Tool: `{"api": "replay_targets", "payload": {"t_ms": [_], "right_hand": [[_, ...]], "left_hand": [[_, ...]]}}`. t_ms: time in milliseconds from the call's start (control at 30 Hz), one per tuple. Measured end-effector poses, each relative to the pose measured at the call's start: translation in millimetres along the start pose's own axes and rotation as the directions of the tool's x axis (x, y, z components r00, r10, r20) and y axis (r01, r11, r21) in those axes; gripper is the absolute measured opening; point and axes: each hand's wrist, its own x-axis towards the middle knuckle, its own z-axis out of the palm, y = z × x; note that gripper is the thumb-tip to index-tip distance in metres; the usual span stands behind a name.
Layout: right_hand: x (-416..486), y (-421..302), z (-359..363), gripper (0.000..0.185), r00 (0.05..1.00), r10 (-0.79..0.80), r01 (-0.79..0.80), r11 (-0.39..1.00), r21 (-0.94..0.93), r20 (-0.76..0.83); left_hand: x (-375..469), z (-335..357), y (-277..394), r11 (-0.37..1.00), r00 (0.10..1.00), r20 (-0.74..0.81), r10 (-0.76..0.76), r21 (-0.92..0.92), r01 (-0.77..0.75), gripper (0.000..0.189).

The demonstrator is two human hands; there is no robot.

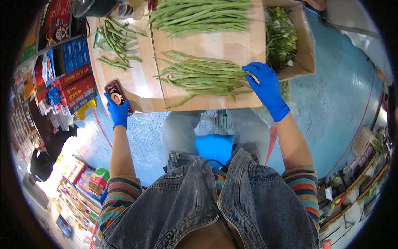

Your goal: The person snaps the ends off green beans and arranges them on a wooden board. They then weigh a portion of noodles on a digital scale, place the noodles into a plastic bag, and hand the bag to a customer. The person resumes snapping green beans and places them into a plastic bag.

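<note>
On a wooden table [211, 42] lies a loose bunch of long green beans [202, 76]. My right hand [264, 88], in a blue glove, is at the right ends of this bunch, fingers bent and apart; whether it pinches a bean I cannot tell. My left hand [117, 109], also gloved in blue, rests on the lower edge of a smartphone [116, 95] with a lit screen, at the table's near left corner. A larger row of long beans [202, 15] lies farther back. Shorter bean pieces [116, 43] are piled at the back left.
A cardboard box [306, 46] with leafy green scraps [281, 40] stands against the table's right side. A dark container [94, 7] is at the back left corner. Stacked red boxes [77, 90] stand left of the table. A person in dark clothes [46, 158] is farther off at the left.
</note>
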Motion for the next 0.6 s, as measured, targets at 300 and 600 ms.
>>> {"api": "replay_targets", "payload": {"t_ms": [300, 600], "right_hand": [[39, 16, 37, 0.011, 0.980, -0.124, 0.149, 0.976, -0.160, 0.158], [13, -13, 31, 0.007, 0.975, -0.009, 0.116, 0.874, 0.472, -0.223]], "left_hand": [[-13, 8, -15, 0.995, 0.994, -0.095, 0.059, -0.080, -0.067, 0.095], [-64, 13, 42, 0.802, 0.799, -0.475, 0.369, -0.271, -0.532, 0.060]]}}
